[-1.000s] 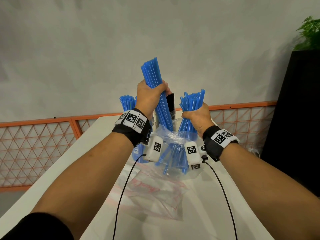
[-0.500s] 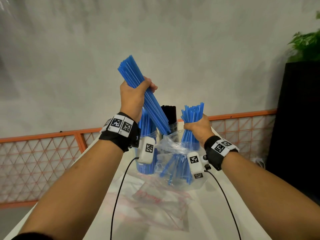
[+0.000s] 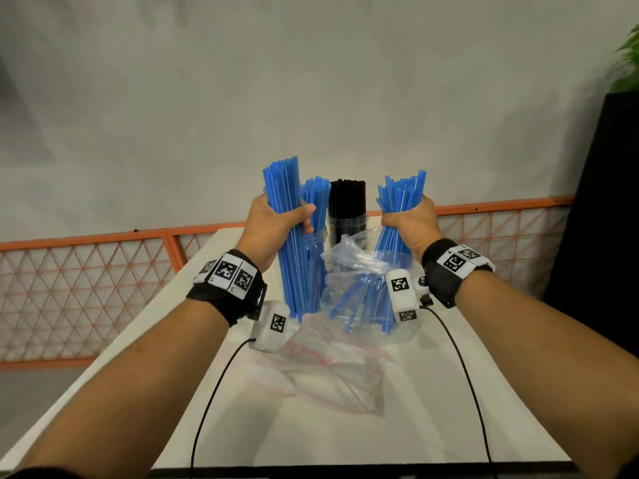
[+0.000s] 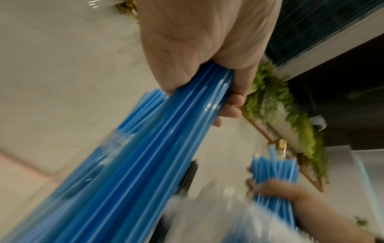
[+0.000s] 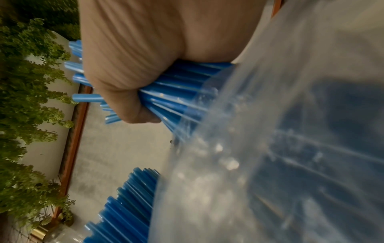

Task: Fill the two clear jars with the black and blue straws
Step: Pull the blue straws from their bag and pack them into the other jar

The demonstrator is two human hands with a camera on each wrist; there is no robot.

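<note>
From the head camera, my left hand [image 3: 276,223] is wrapped round a tall bundle of blue straws [image 3: 294,243], held nearly upright just in front of the left jar [image 3: 316,242], which already has blue straws standing in it. My right hand [image 3: 413,224] is fisted round a second blue bundle [image 3: 401,198] at 3 o'clock from the jars, its lower ends inside a clear plastic bag [image 3: 359,271]. The right jar [image 3: 347,228], at 12 o'clock behind the bag, is packed with black straws [image 3: 346,197]. So I count two jars, two hand-held bundles and one black lot. A second, flattened bag [image 3: 332,371] lies on the white table [image 3: 432,409] at 6 o'clock from the first.

By my reckoning the black straws are done and I am part way through the blue ones. The next move is to lift my left bundle over the left jar's mouth and lower it in beside those already there, keeping the ends together.

At the left wrist, blurred, my fingers [image 4: 230,105] curl tightly round the blue bundle; my other hand shows at 5 o'clock.

At the right wrist, my fist [image 5: 133,69] clamps the fanned straws [image 5: 176,92], with the bag [image 5: 280,148] filling the 3 o'clock side and more blue straws [image 5: 129,205] at 7 o'clock.
</note>
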